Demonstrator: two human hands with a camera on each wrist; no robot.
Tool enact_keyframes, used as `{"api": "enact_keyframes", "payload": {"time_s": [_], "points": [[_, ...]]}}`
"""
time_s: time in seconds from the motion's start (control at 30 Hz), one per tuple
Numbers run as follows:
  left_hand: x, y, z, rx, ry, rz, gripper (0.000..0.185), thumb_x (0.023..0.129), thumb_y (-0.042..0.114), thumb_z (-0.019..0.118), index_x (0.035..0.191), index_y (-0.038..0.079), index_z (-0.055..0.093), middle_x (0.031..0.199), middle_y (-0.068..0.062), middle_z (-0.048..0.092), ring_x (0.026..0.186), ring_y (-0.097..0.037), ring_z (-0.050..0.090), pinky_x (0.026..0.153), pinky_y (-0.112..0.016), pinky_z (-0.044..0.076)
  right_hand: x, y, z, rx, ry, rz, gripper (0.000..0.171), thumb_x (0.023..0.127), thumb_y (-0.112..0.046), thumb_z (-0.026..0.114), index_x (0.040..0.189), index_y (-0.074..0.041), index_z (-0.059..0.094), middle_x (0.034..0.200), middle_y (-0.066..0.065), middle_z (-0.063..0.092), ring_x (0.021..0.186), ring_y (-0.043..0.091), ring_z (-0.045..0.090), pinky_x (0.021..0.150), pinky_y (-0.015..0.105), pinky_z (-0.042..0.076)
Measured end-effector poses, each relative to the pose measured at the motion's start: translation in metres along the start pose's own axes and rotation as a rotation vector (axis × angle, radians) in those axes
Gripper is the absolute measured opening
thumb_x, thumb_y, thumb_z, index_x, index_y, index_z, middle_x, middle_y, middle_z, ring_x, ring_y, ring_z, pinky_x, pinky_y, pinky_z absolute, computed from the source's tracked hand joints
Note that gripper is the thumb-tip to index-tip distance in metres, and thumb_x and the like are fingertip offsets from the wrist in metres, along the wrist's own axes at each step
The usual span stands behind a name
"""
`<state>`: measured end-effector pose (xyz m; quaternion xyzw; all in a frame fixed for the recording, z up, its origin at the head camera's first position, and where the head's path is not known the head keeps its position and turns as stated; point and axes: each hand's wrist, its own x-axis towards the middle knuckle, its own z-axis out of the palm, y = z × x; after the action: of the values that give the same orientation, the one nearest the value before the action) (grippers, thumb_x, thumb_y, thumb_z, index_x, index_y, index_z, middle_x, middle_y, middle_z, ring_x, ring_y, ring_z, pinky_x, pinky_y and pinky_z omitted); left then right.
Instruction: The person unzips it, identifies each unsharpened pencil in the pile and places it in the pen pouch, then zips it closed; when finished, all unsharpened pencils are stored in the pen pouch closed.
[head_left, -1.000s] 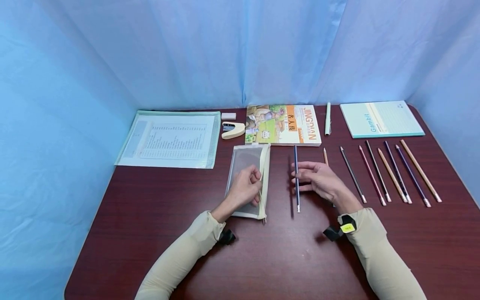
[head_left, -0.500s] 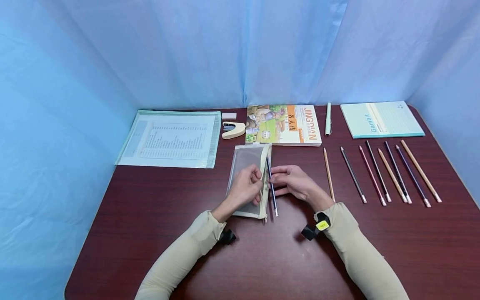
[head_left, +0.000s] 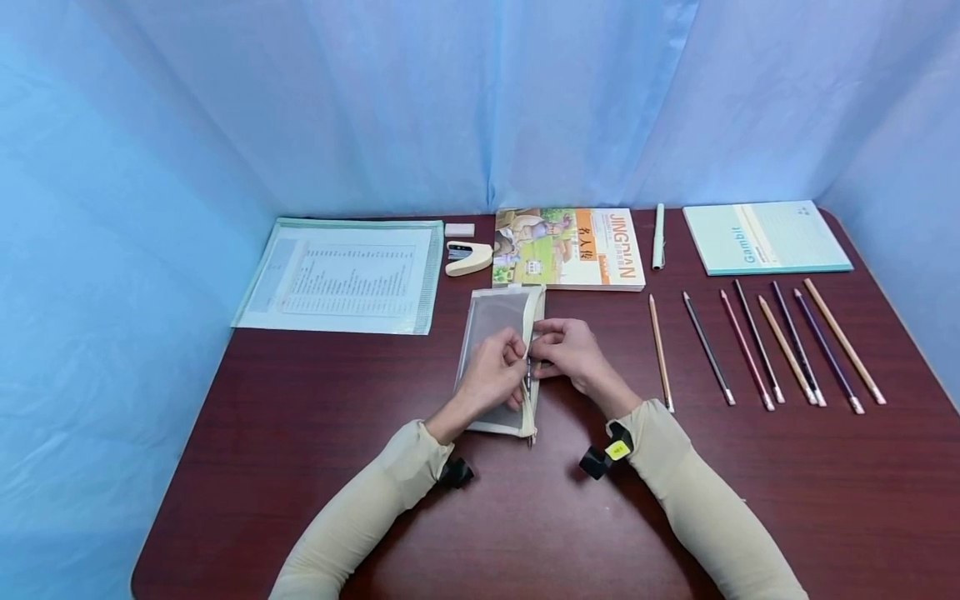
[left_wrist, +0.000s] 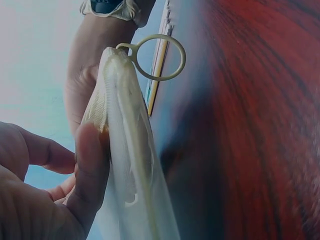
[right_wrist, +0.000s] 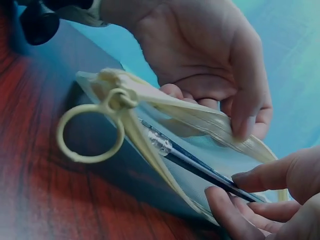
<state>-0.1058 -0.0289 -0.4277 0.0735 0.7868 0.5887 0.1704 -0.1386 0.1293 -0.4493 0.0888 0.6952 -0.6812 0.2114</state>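
A mesh zip pouch (head_left: 495, 312) with cream edging lies mid-table, its zip side gaping. My left hand (head_left: 491, 375) pinches one edge of that opening, thumb against the zip band (right_wrist: 210, 117) in the right wrist view. Inside the mouth lies a dark blue pencil (right_wrist: 195, 167), its silver end towards the ring-shaped zip pull (right_wrist: 90, 134). My right hand (head_left: 573, 357) pinches this pencil between thumb and fingers, in the opening. From the left wrist, the pouch (left_wrist: 132, 150) stands edge-on beside my left hand (left_wrist: 50, 190); the pencil is hidden there.
Several pencils (head_left: 786, 346) lie in a row at the right. Behind the pouch are a book (head_left: 566, 250), a stapler (head_left: 468, 260), an eraser (head_left: 459, 230) and a pen (head_left: 658, 237). A notepad (head_left: 765, 237) sits back right, a document folder (head_left: 337, 275) back left.
My right hand has moved left with the dark blue pencil, from beside the pouch into its opening. My left hand has kept its grip on the pouch edge.
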Motion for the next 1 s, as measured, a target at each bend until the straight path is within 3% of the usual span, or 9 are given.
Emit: {"api": "enact_keyframes", "payload": {"time_s": [0.23,0.47,0.6,0.73,0.87,0.97,1.0], "points": [[0.000,0.000,0.001,0.009,-0.004,0.013,0.009,0.086,-0.005,0.047,0.092,0.000,0.051,0.074,-0.022,0.063,0.036,-0.010,0.055,0.035,-0.039,0.057,-0.009,-0.003,-0.008,-0.124,0.015,-0.043,0.044,0.092,0.001,0.058,0.135,0.012,0.051,0.086,0.005,0.071,0.068,0.010,0.070,0.062,0.031,0.067],[0.000,-0.001,0.001,0.016,0.006,0.023,0.009,0.086,-0.006,0.046,0.092,-0.003,0.052,0.068,-0.015,0.061,0.035,-0.010,0.055,0.037,-0.043,0.057,-0.024,-0.012,-0.042,-0.228,0.062,-0.139,0.041,0.093,0.001,0.058,0.131,0.013,0.054,0.101,0.022,0.072,0.075,0.008,0.069,0.070,0.036,0.068],[-0.001,-0.001,0.000,0.017,0.011,0.032,0.009,0.086,-0.006,0.046,0.092,-0.003,0.052,0.066,-0.007,0.057,0.035,-0.010,0.055,0.038,-0.046,0.058,-0.036,-0.020,-0.073,-0.325,0.115,-0.212,0.039,0.094,-0.003,0.060,0.129,0.013,0.056,0.098,0.014,0.074,0.076,0.001,0.069,0.069,0.028,0.067],[0.000,-0.003,-0.001,0.021,0.011,0.039,0.009,0.086,-0.006,0.046,0.092,-0.003,0.052,0.067,-0.005,0.056,0.036,-0.010,0.055,0.038,-0.046,0.058,-0.047,-0.026,-0.110,-0.365,0.181,-0.267,0.039,0.095,-0.005,0.061,0.129,0.014,0.055,0.085,-0.013,0.072,0.075,-0.004,0.068,0.067,0.021,0.065],[0.000,-0.003,0.000,0.022,0.006,0.034,0.010,0.085,-0.006,0.046,0.092,-0.003,0.052,0.066,-0.005,0.057,0.036,-0.010,0.055,0.039,-0.047,0.058,-0.059,-0.027,-0.153,-0.350,0.249,-0.301,0.020,0.095,-0.005,0.062,0.114,-0.008,0.065,0.078,-0.028,0.067,0.070,-0.006,0.069,0.063,0.018,0.064],[0.001,-0.003,0.000,0.017,0.001,0.029,0.010,0.085,-0.006,0.046,0.093,-0.004,0.052,0.066,-0.005,0.056,0.036,-0.010,0.055,0.039,-0.048,0.058,-0.069,-0.028,-0.186,-0.340,0.289,-0.300,0.024,0.096,-0.007,0.062,0.100,-0.030,0.062,0.079,-0.028,0.069,0.067,-0.006,0.069,0.060,0.016,0.063],[0.001,-0.002,0.000,0.016,0.000,0.028,0.010,0.085,-0.006,0.046,0.093,-0.004,0.052,0.066,-0.005,0.056,0.036,-0.010,0.055,0.039,-0.048,0.058,-0.073,-0.028,-0.195,-0.342,0.304,-0.296,0.026,0.096,-0.007,0.062,0.098,-0.033,0.063,0.079,-0.028,0.068,0.067,-0.007,0.069,0.060,0.016,0.062]]}}
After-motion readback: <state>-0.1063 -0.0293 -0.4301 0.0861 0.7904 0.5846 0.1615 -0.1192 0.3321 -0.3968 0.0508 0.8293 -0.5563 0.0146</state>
